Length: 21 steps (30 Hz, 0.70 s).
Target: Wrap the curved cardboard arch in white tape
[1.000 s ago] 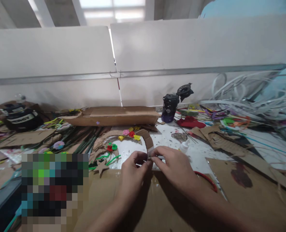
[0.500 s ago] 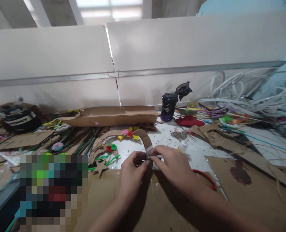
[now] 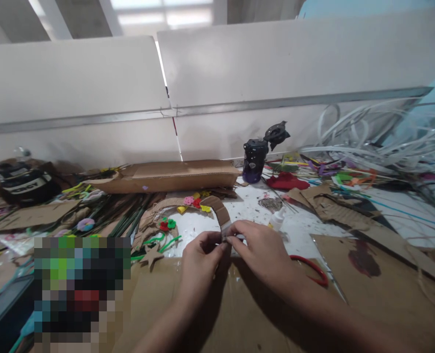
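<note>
A curved cardboard wreath [image 3: 219, 208], decorated with small pink, red, yellow and green flowers [image 3: 191, 201], lies on the white tabletop. At its near right end, my left hand [image 3: 203, 255] and my right hand [image 3: 256, 242] meet with fingers closed in a pinch on the cardboard end. A pale band shows on the strip just beyond my fingertips; whether it is tape or paper I cannot tell. The fingertips hide the very end. Left of my hands is a cardboard star [image 3: 152, 256] beside green pipe cleaners [image 3: 170, 243]. Behind my right hand stands a white glue bottle [image 3: 277, 219].
Red-handled scissors [image 3: 313, 269] lie partly under my right forearm. A cardboard sheet [image 3: 155, 299] covers the near table. Farther back are a long cardboard box [image 3: 177, 182], a dark purple bottle [image 3: 254, 162] with its lid up, and coiled white strips [image 3: 364, 132]. A blurred patch covers the lower left.
Both hands keep their pinch on the wreath's end, with barely any finger movement. The whole view has shifted slightly.
</note>
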Tool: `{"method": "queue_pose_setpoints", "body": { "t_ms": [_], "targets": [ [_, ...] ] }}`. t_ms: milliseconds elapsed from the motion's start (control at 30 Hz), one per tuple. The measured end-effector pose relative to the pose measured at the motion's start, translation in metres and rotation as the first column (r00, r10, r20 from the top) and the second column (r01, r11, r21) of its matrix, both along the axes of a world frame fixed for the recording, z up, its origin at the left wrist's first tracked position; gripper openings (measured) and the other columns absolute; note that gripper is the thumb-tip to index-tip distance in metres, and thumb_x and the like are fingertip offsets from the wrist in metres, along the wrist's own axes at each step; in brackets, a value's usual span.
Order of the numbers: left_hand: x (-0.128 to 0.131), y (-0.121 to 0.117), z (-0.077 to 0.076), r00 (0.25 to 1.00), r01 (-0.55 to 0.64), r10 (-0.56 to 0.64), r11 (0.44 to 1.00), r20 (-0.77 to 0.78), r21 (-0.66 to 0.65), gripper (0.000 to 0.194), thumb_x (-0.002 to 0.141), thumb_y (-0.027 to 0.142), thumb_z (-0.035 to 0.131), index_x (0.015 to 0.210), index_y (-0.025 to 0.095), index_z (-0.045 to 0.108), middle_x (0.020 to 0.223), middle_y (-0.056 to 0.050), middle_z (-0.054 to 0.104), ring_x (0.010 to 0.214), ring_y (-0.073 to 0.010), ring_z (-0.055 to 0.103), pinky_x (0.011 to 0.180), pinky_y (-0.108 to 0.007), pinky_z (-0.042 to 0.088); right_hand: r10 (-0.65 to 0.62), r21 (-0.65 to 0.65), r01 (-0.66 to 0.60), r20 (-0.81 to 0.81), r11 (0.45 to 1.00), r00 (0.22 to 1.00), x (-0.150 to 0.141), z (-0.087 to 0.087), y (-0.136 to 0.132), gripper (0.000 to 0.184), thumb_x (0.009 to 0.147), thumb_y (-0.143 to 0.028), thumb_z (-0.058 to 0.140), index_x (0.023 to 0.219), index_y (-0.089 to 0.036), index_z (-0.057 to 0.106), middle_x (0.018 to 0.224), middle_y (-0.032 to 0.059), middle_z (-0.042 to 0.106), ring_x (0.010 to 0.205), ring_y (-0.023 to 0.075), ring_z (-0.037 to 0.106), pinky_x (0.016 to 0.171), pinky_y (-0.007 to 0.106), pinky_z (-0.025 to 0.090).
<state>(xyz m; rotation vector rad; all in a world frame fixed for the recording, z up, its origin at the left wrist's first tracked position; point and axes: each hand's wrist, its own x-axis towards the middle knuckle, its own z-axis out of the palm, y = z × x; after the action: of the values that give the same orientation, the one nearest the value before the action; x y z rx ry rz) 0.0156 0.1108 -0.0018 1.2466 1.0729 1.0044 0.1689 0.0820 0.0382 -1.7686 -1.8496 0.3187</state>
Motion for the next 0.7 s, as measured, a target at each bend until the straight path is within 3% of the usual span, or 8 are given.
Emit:
{"method": "queue_pose_setpoints", "body": {
  "t_ms": [267,700],
  "targets": [
    [-0.001,0.0007,0.0035,0.999,0.007,-0.006,0.999,-0.032,0.04,0.02,0.077,0.027,0.076,0.093,0.015,0.079,0.094,-0.013,0.08,0.088,-0.0262,0.07,0.082,-0.038,0.053,0.007,0.012,-0.007,-0.01,1.0,1.0,0.0008,-0.0023,0.0,0.014,0.093,-0.011,0.064,0.092,-0.02,0.075,0.095,0.0053,0.079,0.091,0.0239,0.072,0.079,0.032,0.046],
    [0.0005,-0.0007,0.0076,0.999,0.003,0.0,0.998,-0.04,0.055,0.017,0.079,0.028,0.074,0.09,0.016,0.079,0.092,-0.012,0.08,0.086,-0.0259,0.07,0.078,-0.035,0.052,-0.001,0.006,0.001,-0.01,1.0,1.0,-0.0016,-0.0002,0.0,0.015,0.092,-0.009,0.065,0.092,-0.019,0.075,0.094,0.0055,0.08,0.09,0.0242,0.071,0.078,0.032,0.044]
  ]
}}
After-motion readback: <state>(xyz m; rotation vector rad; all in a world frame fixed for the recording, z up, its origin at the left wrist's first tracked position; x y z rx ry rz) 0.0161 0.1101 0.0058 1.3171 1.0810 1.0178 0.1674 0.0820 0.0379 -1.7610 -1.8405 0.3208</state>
